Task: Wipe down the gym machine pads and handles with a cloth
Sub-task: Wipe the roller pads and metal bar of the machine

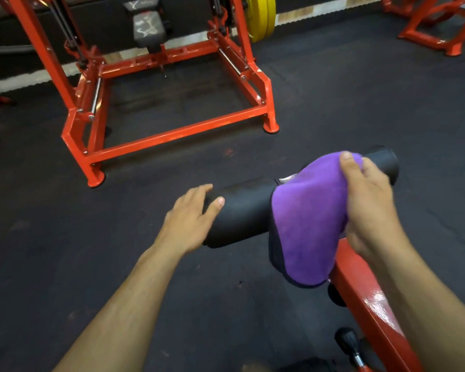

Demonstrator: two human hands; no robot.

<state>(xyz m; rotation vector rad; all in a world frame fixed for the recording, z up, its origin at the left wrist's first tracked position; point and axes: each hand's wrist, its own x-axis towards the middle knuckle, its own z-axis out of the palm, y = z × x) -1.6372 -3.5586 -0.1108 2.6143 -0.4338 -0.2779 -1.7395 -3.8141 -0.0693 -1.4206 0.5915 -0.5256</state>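
- The left hand [189, 220] rests on the left end of the roller pad [242, 213], fingers fairly straight and spread over the end cap, thumb on the near side. It steadies the pad and grips nothing.
- The left half of the pad, between that hand and the cloth [309, 224], lies bare. It looks matte, with no sheen of damp, so I judge it not yet wiped, though the picture cannot settle that.
- The purple cloth is draped over the middle of the pad, where the red arm [365, 294] meets it, and hangs down the near side.
- The right hand [368, 208] holds the cloth's right edge, fingers curled into it and thumb on top, pressing it to the pad.
- The right end [384, 162] of the pad pokes out beyond that hand, uncovered.
- Judgement: the wiping of this pad is under way; both ends remain, as does the knob [346, 340] at the bottom edge and any handles, none of which show here.
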